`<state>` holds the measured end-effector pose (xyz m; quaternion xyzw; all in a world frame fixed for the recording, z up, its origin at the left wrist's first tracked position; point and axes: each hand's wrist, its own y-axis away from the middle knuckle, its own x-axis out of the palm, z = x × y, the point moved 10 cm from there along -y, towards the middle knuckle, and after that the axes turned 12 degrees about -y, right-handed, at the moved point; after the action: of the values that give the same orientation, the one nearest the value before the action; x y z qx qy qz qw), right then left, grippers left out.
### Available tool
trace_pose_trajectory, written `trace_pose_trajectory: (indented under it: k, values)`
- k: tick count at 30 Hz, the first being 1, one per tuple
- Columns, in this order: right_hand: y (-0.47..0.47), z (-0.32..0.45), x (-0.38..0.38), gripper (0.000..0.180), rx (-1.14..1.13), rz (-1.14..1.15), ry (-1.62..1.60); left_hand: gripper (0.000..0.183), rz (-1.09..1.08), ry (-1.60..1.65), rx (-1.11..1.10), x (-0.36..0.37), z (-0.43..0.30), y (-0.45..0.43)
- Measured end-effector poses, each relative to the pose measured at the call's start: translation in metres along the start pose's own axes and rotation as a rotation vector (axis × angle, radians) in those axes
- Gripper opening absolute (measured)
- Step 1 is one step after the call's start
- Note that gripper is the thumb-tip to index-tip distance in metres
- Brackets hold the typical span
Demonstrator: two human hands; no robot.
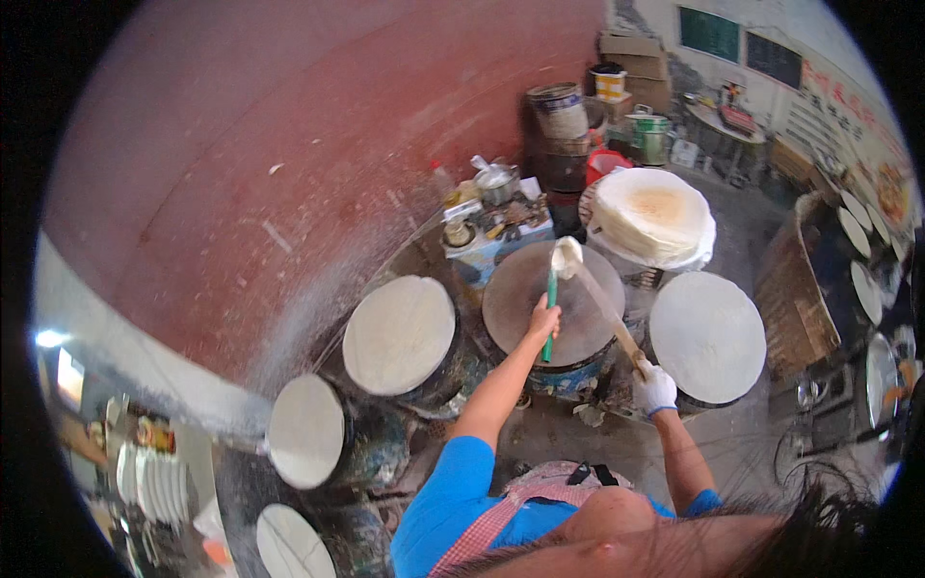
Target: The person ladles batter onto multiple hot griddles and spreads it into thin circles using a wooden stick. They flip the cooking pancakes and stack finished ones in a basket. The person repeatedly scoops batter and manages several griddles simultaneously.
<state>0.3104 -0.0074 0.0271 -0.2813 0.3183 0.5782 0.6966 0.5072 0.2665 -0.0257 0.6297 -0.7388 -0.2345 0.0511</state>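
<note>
My bare left hand (545,320) grips the green handle of a ladle (551,292). The ladle's bowl, coated with pale batter, is above the far part of a round griddle (507,318). A white knit glove covers my right hand (655,389), which holds a long, flat wooden spreader (605,309). The spreader's pale far end meets the ladle bowl; whether they touch is unclear. The griddle surface between my hands is brown-grey, with no round sheet on it. Right of it, a pale round flatbread sheet (708,337) covers another griddle.
More pale sheets (399,335) lie on several griddles curving round to my left. Beyond my right hand stands a thick stack of flatbreads (650,217). A box (498,244) with a lidded pot (496,182) and small items sits behind the griddle, near a red wall (303,144).
</note>
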Motion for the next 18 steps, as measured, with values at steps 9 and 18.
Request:
trace_pose_trajectory:
  k: [9,18]
  values:
    - [-0.046,-0.042,0.057,0.039,0.268,-0.301,-1.055,0.068,-0.475,-1.069,0.327,-0.057,-0.012,-0.035]
    - [-0.093,-0.019,0.126,0.031,0.287,-0.162,-0.686,0.070,-0.372,-0.378,0.323,-0.131,-0.026,0.021]
